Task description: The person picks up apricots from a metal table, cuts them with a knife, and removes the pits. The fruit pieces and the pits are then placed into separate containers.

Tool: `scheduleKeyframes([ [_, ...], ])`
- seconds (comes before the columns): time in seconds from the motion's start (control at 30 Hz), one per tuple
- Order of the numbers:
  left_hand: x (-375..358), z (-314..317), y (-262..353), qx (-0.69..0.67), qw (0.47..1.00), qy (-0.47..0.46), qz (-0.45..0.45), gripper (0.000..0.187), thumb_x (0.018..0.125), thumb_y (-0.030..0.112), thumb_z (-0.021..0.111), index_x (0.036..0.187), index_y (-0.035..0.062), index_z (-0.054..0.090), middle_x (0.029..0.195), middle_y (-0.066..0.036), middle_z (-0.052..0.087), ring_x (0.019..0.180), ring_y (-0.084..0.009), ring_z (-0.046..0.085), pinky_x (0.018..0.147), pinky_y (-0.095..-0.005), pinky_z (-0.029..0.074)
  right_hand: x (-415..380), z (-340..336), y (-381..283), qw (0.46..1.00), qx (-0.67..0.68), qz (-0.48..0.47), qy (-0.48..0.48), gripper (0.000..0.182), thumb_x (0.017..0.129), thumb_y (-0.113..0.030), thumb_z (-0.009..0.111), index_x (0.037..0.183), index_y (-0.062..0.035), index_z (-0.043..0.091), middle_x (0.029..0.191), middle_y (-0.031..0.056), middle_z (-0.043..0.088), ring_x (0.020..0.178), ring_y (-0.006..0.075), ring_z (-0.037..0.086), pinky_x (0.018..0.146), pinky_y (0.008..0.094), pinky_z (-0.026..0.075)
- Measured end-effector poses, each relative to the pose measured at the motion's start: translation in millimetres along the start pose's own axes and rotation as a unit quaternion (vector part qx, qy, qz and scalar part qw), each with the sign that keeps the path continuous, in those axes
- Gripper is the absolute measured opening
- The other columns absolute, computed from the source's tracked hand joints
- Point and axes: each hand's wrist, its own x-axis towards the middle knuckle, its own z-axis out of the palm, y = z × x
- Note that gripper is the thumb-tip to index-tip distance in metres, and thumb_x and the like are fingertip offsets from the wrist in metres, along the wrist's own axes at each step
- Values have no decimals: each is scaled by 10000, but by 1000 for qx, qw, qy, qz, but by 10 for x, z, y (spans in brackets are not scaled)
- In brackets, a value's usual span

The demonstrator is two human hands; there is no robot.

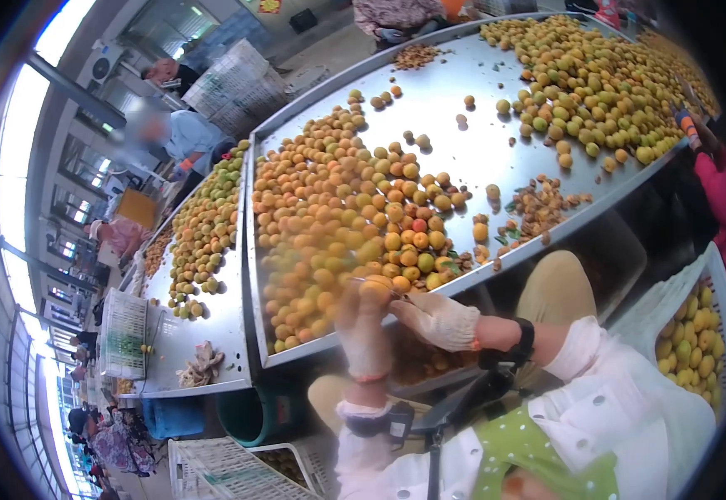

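Both my hands wear whitish gloves and meet at the near edge of the metal table, in front of a large pile of orange and yellow-green fruits. My left hand is raised with its fingers closed around an orange fruit. My right hand touches the same spot from the right, its fingers pinched together; what lies between its fingertips is too small to make out. Leaves and loose fruits lie just beyond the hands.
Brown scraps and another fruit pile are on the table. A crate of yellow fruits stands at right. A green bin and white crates stand below left. Co-workers sit around the tables.
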Motion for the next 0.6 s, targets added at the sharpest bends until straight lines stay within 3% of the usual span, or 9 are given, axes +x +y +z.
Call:
scheduleKeyframes([
  [0.07,-33,179,-51,24,999,42,3,377,1020,277,462,1172,-54,561,1065,-131,638,959,-183,616,834,-305,515,14,81,130,976,-173,-107,77,250,970,-153,420,1112,0,559,975,223,612,880,395,617,781,440,495],
  [0.13,0,227,-239,30,993,107,43,192,926,119,521,1046,-6,603,994,-77,586,928,-195,558,811,-338,455,-18,107,134,987,-112,-72,93,266,984,-181,412,1106,4,559,964,237,608,881,401,615,771,448,494],
  [0.2,7,241,-219,-4,995,96,4,208,897,94,502,1050,-13,595,1022,-122,575,981,-257,544,836,-371,444,-2,92,144,992,-50,-44,111,286,997,-208,403,1100,8,559,953,250,605,882,406,613,760,457,494],
  [0.27,24,247,-162,209,973,47,90,210,875,80,513,1042,-22,588,1014,-150,577,965,-297,544,822,-390,444,22,106,226,993,-85,-1,85,321,1015,-256,383,1072,7,559,946,259,597,877,418,605,752,465,492],
  [0.3,48,254,-230,-6,998,51,20,192,899,99,544,1045,-19,583,997,-128,587,924,-246,561,793,-365,451,30,103,241,993,-85,2,87,321,1015,-256,383,1072,7,559,946,259,597,877,418,605,752,465,492],
  [0.4,121,209,42,21,998,16,-64,192,938,150,561,1034,-17,575,944,-101,607,834,-185,582,762,-324,461,33,53,283,987,-114,50,98,337,1011,-288,392,1051,3,559,933,262,607,890,409,612,745,473,491],
  [0.47,155,246,44,58,998,-1,-8,253,979,242,533,1006,-6,571,892,-66,615,750,-129,580,709,-279,462,53,-40,323,984,-118,-107,80,348,1003,-323,408,1010,-9,558,895,251,636,867,401,637,736,480,493],
  [0.53,168,229,15,50,998,27,11,264,983,259,519,987,-1,567,871,-54,614,724,-122,581,677,-258,458,75,-118,247,978,-146,-134,65,317,1003,-292,400,1025,-15,554,867,237,639,848,373,651,717,475,507],
  [0.6,144,415,32,-7,999,41,-13,276,989,272,501,964,7,574,879,-36,606,755,-110,578,663,-253,451,43,-190,-48,978,-179,101,46,294,1010,-241,371,1050,-7,545,906,236,622,866,363,640,745,452,515],
])
